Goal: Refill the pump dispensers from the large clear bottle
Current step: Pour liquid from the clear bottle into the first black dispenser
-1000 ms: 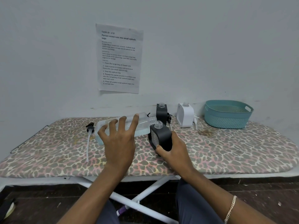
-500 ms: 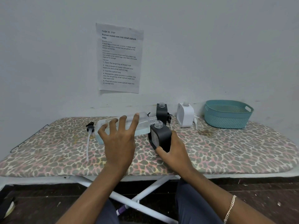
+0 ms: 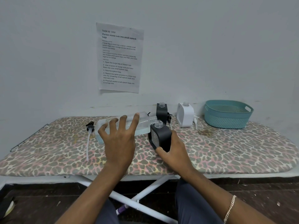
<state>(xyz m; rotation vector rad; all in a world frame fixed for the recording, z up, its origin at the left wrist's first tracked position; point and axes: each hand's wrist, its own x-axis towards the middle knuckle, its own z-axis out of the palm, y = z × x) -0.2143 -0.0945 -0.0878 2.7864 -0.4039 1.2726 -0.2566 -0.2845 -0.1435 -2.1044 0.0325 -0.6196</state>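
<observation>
Two hands working: left hand (image 3: pixel 119 143) grasps the clear bottle (image 3: pixel 144 122), lying near level, mouth rightward. Just beside that mouth stands the black dispenser (image 3: pixel 161 137), right hand (image 3: pixel 175 155) clasping it.

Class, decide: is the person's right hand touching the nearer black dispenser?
Touching. In the head view the right hand wraps thumb and fingers round the nearer black dispenser.
</observation>
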